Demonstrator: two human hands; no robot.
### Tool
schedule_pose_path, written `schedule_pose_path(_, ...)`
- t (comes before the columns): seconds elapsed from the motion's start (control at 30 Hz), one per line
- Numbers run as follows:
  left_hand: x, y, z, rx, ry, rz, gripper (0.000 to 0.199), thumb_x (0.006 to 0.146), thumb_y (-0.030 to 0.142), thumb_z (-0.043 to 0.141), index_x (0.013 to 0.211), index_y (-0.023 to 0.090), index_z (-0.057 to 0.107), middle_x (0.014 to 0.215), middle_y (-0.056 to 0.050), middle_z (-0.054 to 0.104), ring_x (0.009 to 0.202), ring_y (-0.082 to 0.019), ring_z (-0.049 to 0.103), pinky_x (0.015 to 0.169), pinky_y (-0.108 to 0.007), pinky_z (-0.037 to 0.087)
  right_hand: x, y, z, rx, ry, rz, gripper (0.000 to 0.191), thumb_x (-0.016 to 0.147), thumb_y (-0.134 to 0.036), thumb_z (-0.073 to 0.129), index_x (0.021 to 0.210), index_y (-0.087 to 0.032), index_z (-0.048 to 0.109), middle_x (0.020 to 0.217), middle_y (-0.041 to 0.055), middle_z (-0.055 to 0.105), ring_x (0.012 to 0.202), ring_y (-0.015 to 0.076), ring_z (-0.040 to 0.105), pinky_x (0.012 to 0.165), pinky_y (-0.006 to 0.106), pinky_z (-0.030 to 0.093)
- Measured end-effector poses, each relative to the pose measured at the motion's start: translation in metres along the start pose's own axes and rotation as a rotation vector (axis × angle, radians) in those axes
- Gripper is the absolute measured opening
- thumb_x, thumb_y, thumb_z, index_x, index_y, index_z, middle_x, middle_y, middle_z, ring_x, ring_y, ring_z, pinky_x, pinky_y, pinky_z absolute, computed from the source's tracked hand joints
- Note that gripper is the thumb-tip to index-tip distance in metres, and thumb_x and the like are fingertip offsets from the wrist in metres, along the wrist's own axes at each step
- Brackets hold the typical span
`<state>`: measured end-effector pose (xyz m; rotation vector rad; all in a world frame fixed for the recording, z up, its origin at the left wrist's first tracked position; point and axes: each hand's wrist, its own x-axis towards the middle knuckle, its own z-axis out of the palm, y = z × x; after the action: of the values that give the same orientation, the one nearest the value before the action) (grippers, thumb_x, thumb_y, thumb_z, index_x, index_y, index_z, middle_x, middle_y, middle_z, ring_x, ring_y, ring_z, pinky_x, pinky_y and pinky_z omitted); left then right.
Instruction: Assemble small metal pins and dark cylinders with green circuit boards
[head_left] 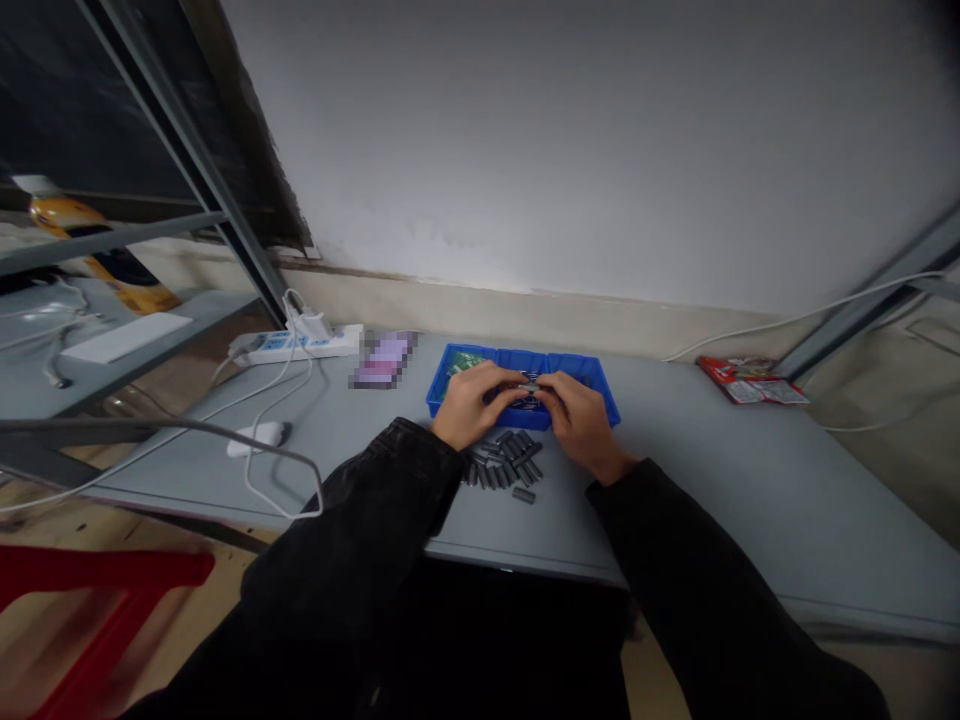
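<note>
Fingers [507, 380] of the left hand [466, 405] and fingers [553, 386] of the right hand [576, 420] curl almost shut and meet tip to tip, pinching a small grey metal piece [531, 385] between them. Its exact shape is hidden. The piece sits above the middle of a bright blue plastic compartment tray [577, 373]. It looks light, stiff and possibly slick, so it is best held at the fingertips by its exposed edges.

Far left, at 10 o'clock from the tray, a yellow bottle [97, 240] stands behind a grey metal shelf [112, 240]. Nearer, at 9 o'clock, lie a white plastic power strip [300, 346] and a blurred pink flat object [384, 358]. A white plastic mouse [256, 437] rests at 8 o'clock on the grey counter [750, 480]. A green circuit board [461, 361] lies in the tray's left end, beside the left hand. At 6 o'clock, just below the tray, short dark grey cylinders [499, 462] lie heaped, with one lone dark grey cylinder [523, 495] slightly apart. Red printed packets [750, 380] lie well off at 3 o'clock.
</note>
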<state>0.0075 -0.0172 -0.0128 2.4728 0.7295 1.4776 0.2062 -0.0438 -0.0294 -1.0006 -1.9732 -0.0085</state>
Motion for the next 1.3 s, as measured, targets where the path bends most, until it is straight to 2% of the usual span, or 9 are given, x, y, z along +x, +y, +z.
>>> schedule_pose_path(0.17,0.0001,-0.0002,0.0001,0.002,-0.001,0.012,0.017,0.093,0.030,0.065,0.101,0.016,0.071,0.092,-0.006,0.073,0.075,-0.014,0.063,0.076,-0.030,0.053,0.0002,-0.0012,-0.0007,0.004,-0.003,0.004,0.025,0.104,-0.032,0.041,0.101,-0.021,0.064,0.094,0.0056,0.068,0.089,0.0196,0.065,0.079,0.031,0.048)
schedule_pose_path(0.37,0.0001,-0.0006,0.0006,0.010,0.014,-0.002,0.017,0.094,0.029,0.064,0.101,0.015,0.071,0.093,-0.007,0.073,0.081,-0.015,0.066,0.078,-0.030,0.054,-0.0019,-0.0001,0.0014,0.055,0.016,0.052,0.022,0.098,-0.034,0.055,0.115,-0.022,0.060,0.091,0.0028,0.067,0.077,0.0181,0.064,0.074,0.030,0.050)
schedule_pose_path(0.47,-0.0003,-0.0005,0.0008,0.004,-0.008,0.006,0.017,0.094,0.029,0.064,0.102,0.015,0.071,0.093,-0.007,0.073,0.080,-0.015,0.065,0.077,-0.030,0.054,-0.0017,0.0006,0.0018,0.044,0.026,0.035,0.014,0.100,-0.029,0.050,0.106,-0.022,0.061,0.092,0.0030,0.067,0.082,0.0181,0.064,0.076,0.030,0.049)
schedule_pose_path(0.6,-0.0008,-0.0004,0.0009,-0.015,-0.015,-0.002,0.018,0.093,0.030,0.064,0.102,0.016,0.071,0.094,-0.006,0.073,0.078,-0.014,0.064,0.077,-0.030,0.053,0.0002,-0.0005,0.0002,0.041,0.004,0.002,0.021,0.103,-0.029,0.043,0.101,-0.022,0.062,0.092,0.0048,0.067,0.088,0.0191,0.064,0.079,0.031,0.048)
schedule_pose_path(0.8,-0.0005,-0.0009,0.0008,-0.001,-0.004,-0.008,0.018,0.094,0.030,0.063,0.102,0.016,0.071,0.093,-0.006,0.073,0.079,-0.014,0.064,0.077,-0.031,0.053,-0.0014,0.0004,0.0013,0.035,0.004,0.077,0.022,0.098,-0.033,0.054,0.117,-0.022,0.059,0.096,0.0032,0.069,0.082,0.0184,0.065,0.078,0.031,0.050)
schedule_pose_path(0.9,-0.0004,-0.0004,0.0009,-0.005,-0.015,-0.003,0.018,0.094,0.031,0.063,0.102,0.016,0.071,0.093,-0.006,0.073,0.080,-0.015,0.065,0.078,-0.031,0.054,-0.0015,0.0005,0.0014,0.024,0.011,0.068,0.015,0.100,-0.031,0.050,0.106,-0.023,0.061,0.093,0.0028,0.069,0.083,0.0183,0.065,0.077,0.031,0.050)
schedule_pose_path(1.0,-0.0003,0.0002,0.0007,-0.004,-0.021,-0.005,0.018,0.094,0.030,0.064,0.102,0.016,0.071,0.094,-0.006,0.073,0.081,-0.014,0.064,0.079,-0.031,0.054,-0.0001,-0.0004,-0.0002,0.020,-0.022,0.042,0.023,0.103,-0.031,0.042,0.099,-0.022,0.062,0.093,0.0040,0.069,0.087,0.0186,0.065,0.079,0.031,0.048)
schedule_pose_path(1.17,-0.0010,-0.0016,0.0008,0.007,-0.015,-0.012,0.016,0.094,0.028,0.064,0.101,0.016,0.071,0.094,-0.006,0.073,0.083,-0.015,0.065,0.079,-0.031,0.054,-0.0012,0.0005,0.0003,0.032,-0.050,0.053,0.024,0.099,-0.035,0.052,0.118,-0.021,0.058,0.099,0.0049,0.070,0.079,0.0188,0.065,0.075,0.031,0.049)
schedule_pose_path(1.3,-0.0013,-0.0023,0.0018,-0.008,-0.033,0.011,0.016,0.093,0.028,0.065,0.102,0.016,0.071,0.094,-0.006,0.074,0.085,-0.015,0.065,0.081,-0.031,0.053,-0.0014,0.0003,0.0017,0.016,-0.020,0.029,0.017,0.100,-0.032,0.048,0.107,-0.023,0.061,0.096,0.0044,0.069,0.085,0.0198,0.064,0.078,0.032,0.048)
